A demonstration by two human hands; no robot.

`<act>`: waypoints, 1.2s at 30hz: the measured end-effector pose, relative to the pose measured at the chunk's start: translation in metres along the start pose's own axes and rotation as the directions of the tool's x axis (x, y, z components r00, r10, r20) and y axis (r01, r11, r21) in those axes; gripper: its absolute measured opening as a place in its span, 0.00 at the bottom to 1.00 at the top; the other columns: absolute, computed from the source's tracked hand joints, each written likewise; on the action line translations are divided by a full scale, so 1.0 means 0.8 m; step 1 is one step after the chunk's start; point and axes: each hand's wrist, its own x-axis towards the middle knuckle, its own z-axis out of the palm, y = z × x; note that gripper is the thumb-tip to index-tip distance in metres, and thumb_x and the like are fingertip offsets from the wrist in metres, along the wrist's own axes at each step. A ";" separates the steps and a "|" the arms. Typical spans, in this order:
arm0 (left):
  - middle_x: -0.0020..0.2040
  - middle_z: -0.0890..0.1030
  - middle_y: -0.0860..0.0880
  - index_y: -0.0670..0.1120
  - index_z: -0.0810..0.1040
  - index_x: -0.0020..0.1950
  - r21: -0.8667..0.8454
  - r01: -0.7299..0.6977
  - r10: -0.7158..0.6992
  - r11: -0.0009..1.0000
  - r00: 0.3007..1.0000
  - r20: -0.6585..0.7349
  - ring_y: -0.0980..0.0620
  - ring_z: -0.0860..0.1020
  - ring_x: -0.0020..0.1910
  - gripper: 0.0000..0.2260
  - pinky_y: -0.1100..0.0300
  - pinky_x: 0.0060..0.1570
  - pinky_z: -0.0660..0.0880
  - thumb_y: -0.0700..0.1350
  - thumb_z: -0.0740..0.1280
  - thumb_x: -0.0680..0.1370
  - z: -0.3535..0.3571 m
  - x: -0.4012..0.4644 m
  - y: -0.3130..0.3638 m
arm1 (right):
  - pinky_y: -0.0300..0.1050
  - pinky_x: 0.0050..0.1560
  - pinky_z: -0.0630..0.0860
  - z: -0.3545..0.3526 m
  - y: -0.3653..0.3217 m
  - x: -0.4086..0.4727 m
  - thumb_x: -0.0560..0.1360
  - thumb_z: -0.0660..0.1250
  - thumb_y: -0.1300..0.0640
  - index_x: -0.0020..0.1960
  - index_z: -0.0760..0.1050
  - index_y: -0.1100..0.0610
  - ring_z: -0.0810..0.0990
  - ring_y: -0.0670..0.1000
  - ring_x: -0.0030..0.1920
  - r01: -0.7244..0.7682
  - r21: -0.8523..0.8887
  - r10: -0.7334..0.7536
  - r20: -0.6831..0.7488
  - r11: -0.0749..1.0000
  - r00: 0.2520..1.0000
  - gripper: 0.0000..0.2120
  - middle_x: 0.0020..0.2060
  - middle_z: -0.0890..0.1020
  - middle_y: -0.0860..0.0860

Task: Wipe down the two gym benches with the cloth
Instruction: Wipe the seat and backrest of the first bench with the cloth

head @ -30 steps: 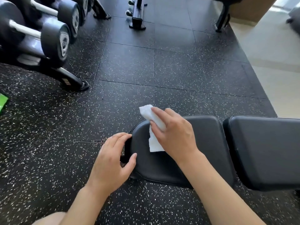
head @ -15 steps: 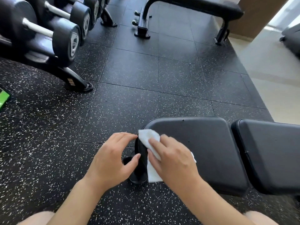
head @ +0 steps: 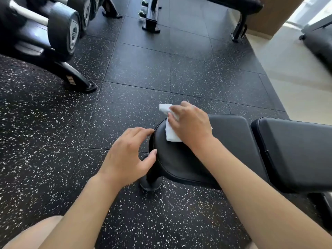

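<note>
A black padded gym bench (head: 231,141) lies in front of me, its rounded seat end at the left and its longer back pad (head: 294,153) to the right. My right hand (head: 190,124) presses a folded white cloth (head: 169,131) flat on the seat's rounded end; part of the cloth sticks out past the far edge. My left hand (head: 129,155) rests at the seat's left rim, fingers and thumb curved around the edge. A second black bench (head: 233,4) stands across the floor at the top.
A dumbbell rack (head: 53,33) with heavy black dumbbells stands at the upper left, its foot (head: 79,81) reaching onto the speckled rubber floor (head: 143,69). Pale flooring (head: 296,72) and a dark machine (head: 319,44) are at the right. My knee shows at the bottom left.
My right hand slid the cloth from the seat's near left edge up to its far edge. The left hand stayed at the seat's rim. The camera view shifted.
</note>
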 end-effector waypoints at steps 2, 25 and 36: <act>0.63 0.80 0.53 0.46 0.78 0.70 -0.007 0.006 -0.006 1.000 1.000 -0.005 0.52 0.76 0.64 0.23 0.57 0.67 0.72 0.53 0.68 0.77 -0.002 -0.001 -0.002 | 0.48 0.41 0.73 -0.005 -0.013 -0.033 0.81 0.63 0.47 0.50 0.80 0.52 0.80 0.55 0.43 0.049 -0.023 -0.050 -0.026 0.999 0.998 0.11 0.42 0.77 0.51; 0.65 0.81 0.51 0.45 0.78 0.72 0.041 0.101 -0.099 0.994 0.993 -0.059 0.49 0.77 0.66 0.18 0.47 0.69 0.73 0.41 0.69 0.82 -0.002 0.011 -0.013 | 0.44 0.35 0.62 -0.007 -0.030 -0.110 0.79 0.65 0.50 0.50 0.81 0.52 0.71 0.52 0.34 0.246 0.135 -0.232 -0.113 0.960 0.966 0.07 0.35 0.72 0.48; 0.70 0.76 0.54 0.47 0.77 0.72 -0.015 0.019 -0.019 1.000 1.000 -0.024 0.53 0.74 0.70 0.20 0.56 0.74 0.69 0.50 0.63 0.82 0.015 0.023 0.003 | 0.51 0.43 0.75 -0.016 0.028 -0.057 0.81 0.62 0.48 0.51 0.79 0.51 0.79 0.54 0.44 0.007 -0.007 -0.008 -0.067 1.000 0.998 0.09 0.42 0.77 0.49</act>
